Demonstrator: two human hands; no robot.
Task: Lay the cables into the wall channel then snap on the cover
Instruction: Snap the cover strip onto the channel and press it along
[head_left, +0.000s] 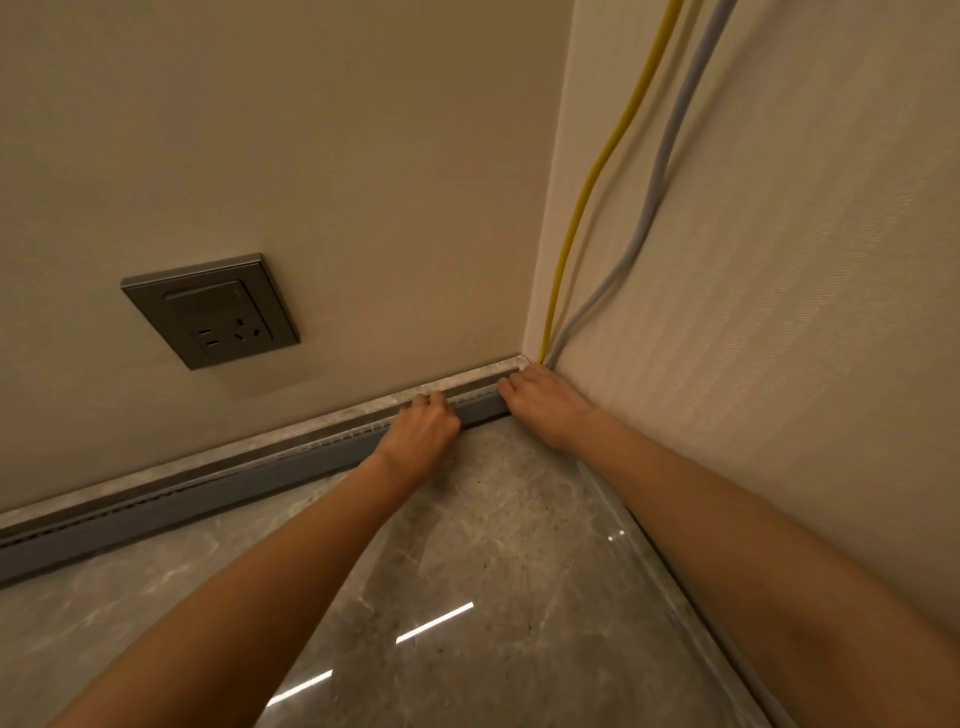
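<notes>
Both hands are down at the corner of the room. The left hand (423, 426) curls its fingers over the top edge of the grey channel (171, 506) along the wall's foot. The right hand (543, 402) presses beside it, fingers bent, where the yellow cable (592, 179) and grey cable (657, 176) drop in.

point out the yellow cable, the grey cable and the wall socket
yellow cable (597, 179), head view, on its bend partway down the corner
grey cable (655, 176), head view, on its mid run against the right wall
wall socket (210, 310), head view, centre of the faceplate
</notes>
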